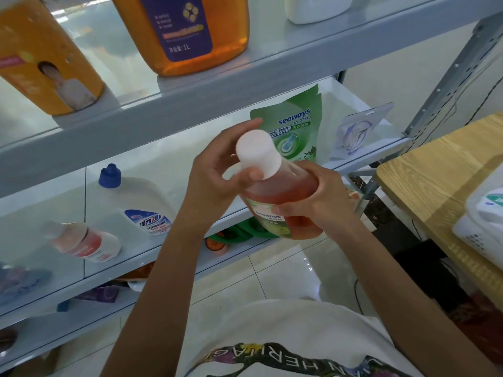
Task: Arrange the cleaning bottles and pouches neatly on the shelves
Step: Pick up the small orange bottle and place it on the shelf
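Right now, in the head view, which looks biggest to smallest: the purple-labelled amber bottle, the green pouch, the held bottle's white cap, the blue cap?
1. Amber bottle, cropped by the frame.
2. Green pouch, partly hidden.
3. White cap on the held bottle, nearer the camera, so flattered.
4. Blue cap.

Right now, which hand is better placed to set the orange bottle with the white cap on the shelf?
Probably the right hand: its fingers curl round the body of the orange plastic bottle, carrying it. The left hand only pinches the white cap.
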`<state>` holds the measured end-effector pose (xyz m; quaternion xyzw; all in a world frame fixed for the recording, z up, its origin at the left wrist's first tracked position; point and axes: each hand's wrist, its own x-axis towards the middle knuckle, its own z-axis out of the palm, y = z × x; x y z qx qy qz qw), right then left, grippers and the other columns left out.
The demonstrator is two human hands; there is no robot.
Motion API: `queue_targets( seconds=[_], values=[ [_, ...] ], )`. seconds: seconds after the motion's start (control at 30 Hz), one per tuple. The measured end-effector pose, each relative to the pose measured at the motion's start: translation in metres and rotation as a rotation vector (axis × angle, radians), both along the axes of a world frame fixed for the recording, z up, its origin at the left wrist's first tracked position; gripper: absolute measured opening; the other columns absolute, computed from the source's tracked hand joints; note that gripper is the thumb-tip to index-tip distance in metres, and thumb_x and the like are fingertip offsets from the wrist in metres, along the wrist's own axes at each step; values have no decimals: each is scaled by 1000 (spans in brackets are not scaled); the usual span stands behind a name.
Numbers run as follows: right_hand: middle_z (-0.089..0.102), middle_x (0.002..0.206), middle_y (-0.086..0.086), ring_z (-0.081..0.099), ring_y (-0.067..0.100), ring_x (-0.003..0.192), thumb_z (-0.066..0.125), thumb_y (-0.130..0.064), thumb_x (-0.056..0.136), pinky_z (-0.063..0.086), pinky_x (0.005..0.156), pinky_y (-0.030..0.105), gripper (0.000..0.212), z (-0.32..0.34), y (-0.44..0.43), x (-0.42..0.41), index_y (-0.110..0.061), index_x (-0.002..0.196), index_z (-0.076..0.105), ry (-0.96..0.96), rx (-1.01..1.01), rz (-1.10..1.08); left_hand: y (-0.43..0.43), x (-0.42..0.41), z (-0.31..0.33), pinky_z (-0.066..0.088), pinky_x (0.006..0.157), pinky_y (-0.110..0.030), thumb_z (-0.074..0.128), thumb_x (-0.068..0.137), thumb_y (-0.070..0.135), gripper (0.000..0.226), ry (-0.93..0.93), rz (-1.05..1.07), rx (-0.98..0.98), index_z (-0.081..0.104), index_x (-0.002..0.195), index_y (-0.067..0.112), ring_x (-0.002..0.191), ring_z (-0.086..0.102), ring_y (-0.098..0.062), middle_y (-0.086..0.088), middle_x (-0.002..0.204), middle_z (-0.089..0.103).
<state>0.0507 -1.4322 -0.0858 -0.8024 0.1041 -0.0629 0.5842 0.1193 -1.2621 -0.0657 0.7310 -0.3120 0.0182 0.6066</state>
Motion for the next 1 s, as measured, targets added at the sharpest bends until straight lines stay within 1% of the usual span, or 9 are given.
queue_targets(
  seconds=[0.13, 0.23, 0.3, 0.37, 0.43, 0.6, 0.73, 0.9, 1.0],
  values=[
    [60, 81, -21, 58, -6, 74, 90, -9, 50, 47, 66, 12, 58, 1, -1, -2, -39, 84, 53, -7, 15, -4, 3, 4, 0, 51, 86, -21, 71, 77, 24, 47, 59, 66, -48, 59, 122, 19, 104, 64, -10, 19, 109, 68],
    [60, 85, -20, 57, -2, 79, 89, -9, 52, 48, 69, 16, 60, -1, -3, -3, -38, 88, 52, -5, 33, -16, 8, 0, 0, 51, 89, -25, 69, 82, 14, 43, 49, 81, -79, 58, 124, 15, 106, 64, -14, 15, 108, 69],
    [57, 85, -23, 55, -5, 79, 89, -10, 52, 44, 67, 9, 61, -1, -2, -3, -37, 92, 51, 0, 4, 6, 3, -7, 5, 49, 91, -25, 68, 81, 18, 52, 39, 9, -91, 50, 130, 16, 113, 60, -18, 10, 117, 65],
    [55, 83, -26, 53, -10, 74, 90, -11, 52, 41, 61, 1, 62, 0, 0, -4, -37, 93, 51, -1, -43, 34, -3, -10, 8, 48, 93, -27, 71, 76, 23, 69, -7, -33, -61, 41, 137, 14, 118, 57, -24, -4, 124, 62],
    [57, 81, -25, 56, -13, 69, 90, -13, 50, 40, 58, 0, 60, 1, 0, -5, -39, 89, 52, -2, -61, 47, -7, -7, 7, 47, 95, -28, 76, 71, 26, 81, -25, -12, -31, 37, 140, 10, 118, 56, -25, -10, 125, 59],
    [59, 79, -24, 57, -13, 69, 90, -13, 51, 43, 58, 4, 58, -2, -5, -5, -42, 84, 51, -1, -41, 0, -1, -3, 0, 50, 100, -39, 79, 70, 26, 76, 28, 60, -33, 47, 137, 7, 114, 59, -18, 1, 119, 62],
    [57, 80, -25, 54, -21, 69, 89, -11, 52, 41, 59, -1, 59, -2, -6, -7, -41, 87, 51, -9, -46, 28, -17, -16, 10, 51, 92, -29, 76, 76, 18, 74, 5, 14, -76, 40, 139, 3, 109, 62, -19, -8, 115, 65],
    [66, 81, -16, 62, -6, 73, 91, -24, 39, 49, 62, 9, 58, -3, -10, -10, -40, 83, 57, 10, -1, 49, -34, -21, 22, 51, 85, -25, 66, 84, -6, 59, 77, -92, -60, 43, 137, 6, 97, 67, -19, -9, 113, 65],
    [68, 78, -17, 64, 1, 74, 84, -27, 36, 52, 66, 16, 54, -6, -17, -16, -38, 85, 61, 19, 33, 64, -33, -16, 26, 51, 87, -28, 71, 80, 2, 56, 70, -255, 14, 48, 131, 9, 96, 67, -20, -4, 108, 66]
  ],
)
